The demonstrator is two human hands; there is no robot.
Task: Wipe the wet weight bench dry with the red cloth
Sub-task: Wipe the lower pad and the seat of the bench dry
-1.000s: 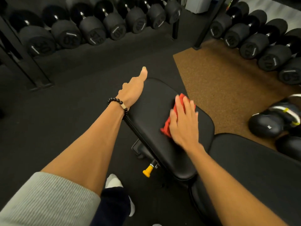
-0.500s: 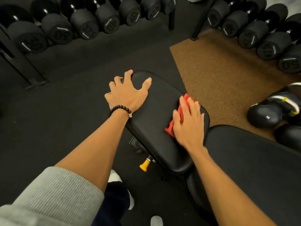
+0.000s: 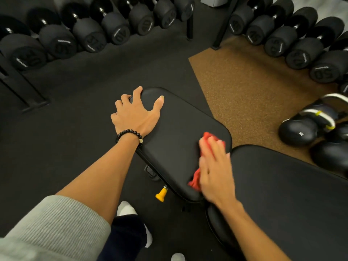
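The black weight bench has a seat pad (image 3: 175, 129) in the middle of the view and a longer back pad (image 3: 282, 194) at the lower right. My left hand (image 3: 135, 113) grips the seat pad's far left corner, fingers curled over the edge and thumb spread on top. My right hand (image 3: 214, 172) lies flat, fingers straight, on the red cloth (image 3: 208, 137) and presses it onto the seat pad's right side, near the gap to the back pad. This hand is blurred with motion. The cloth shows past the fingertips and under the palm's left edge.
A yellow adjustment knob (image 3: 161, 194) sticks out under the seat. Racks of black dumbbells line the far left (image 3: 90, 36) and far right (image 3: 301, 48). Kettlebells (image 3: 297, 131) sit on the floor right of the bench, beside a brown mat (image 3: 244, 87). My foot (image 3: 128, 210) stands below.
My left hand came down from beside the seat pad and took hold of its far corner. My right hand slid the cloth back along the seat's right side toward me.
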